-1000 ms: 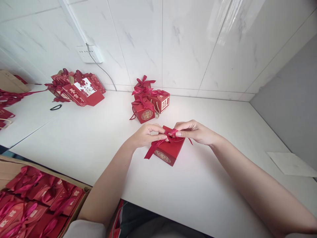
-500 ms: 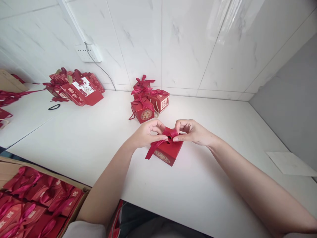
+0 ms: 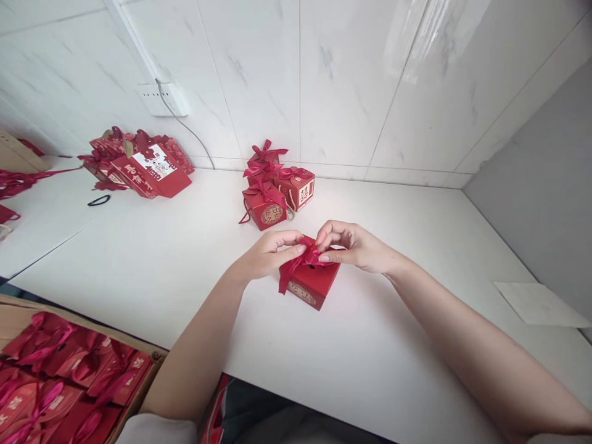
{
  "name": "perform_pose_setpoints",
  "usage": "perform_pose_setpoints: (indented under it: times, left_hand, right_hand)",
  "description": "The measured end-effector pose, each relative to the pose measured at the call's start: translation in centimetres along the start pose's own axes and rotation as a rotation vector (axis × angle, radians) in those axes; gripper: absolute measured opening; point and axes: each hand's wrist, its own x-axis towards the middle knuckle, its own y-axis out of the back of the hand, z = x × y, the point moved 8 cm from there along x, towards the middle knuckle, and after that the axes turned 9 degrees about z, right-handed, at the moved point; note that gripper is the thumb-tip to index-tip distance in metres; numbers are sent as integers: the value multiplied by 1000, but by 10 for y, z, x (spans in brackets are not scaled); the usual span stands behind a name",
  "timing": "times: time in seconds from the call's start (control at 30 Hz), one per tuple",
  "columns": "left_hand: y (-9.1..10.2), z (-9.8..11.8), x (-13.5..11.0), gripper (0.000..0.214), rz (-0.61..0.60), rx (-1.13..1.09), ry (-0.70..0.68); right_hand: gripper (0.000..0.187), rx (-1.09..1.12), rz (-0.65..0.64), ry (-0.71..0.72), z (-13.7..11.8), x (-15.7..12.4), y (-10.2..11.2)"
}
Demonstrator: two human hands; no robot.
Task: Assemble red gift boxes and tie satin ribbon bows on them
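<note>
At upper left, a wall socket (image 3: 174,101) is crossed by a grey cable (image 3: 198,138); a white sheet (image 3: 541,304) is laid at right.

The box (image 3: 324,279) is red, gold-patterned — its ribbon (image 3: 311,252) crimson.

囍 is read on the white label (image 3: 304,194) of the rear box (image 3: 284,185) | 乔迁之喜 is made out on the front box's (image 3: 256,213) gold medallion (image 3: 272,214) | lettering on the box in hand (image 3: 321,279) and left-hand packaging (image 3: 148,174) cannot be clearly read
</note>
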Motion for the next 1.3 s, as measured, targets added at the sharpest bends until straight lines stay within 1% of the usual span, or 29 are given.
perform_pose_setpoints:
  times: [0.1, 0.23, 0.43, 0.57, 0.73, 0.93, 1.1, 1.3]
  left_hand:
    - [-1, 3, 0, 20, 12, 6, -28]
    - [-2, 6, -1, 15, 61, 18, -15]
    - [-4, 10, -1, 11, 105, 63, -75]
    - [-3, 8, 0, 15, 152, 82, -77]
    - [-4, 7, 0, 13, 110, 64, -79]
    - [-6, 13, -3, 9, 94, 116, -104]
    - [-8, 15, -2, 12, 92, 124, -111]
    - [-4, 7, 1, 25, 102, 90, -118]
  right_hand:
    - [33, 8, 6, 7, 0, 1, 0]
    - [40, -20, 34, -12, 1, 1, 1]
    - [36, -48, 38, -19, -2, 0, -1]
    - [37, -35, 32, -23, -1, 0, -1]
    - [37, -59, 60, -21, -3, 0, -1]
    - [26, -140, 86, -6, -4, 0, -3]
    - [24, -188, 94, 25, -6, 0, -4]
    - [25, -254, 117, 76, -11, -1, -7]
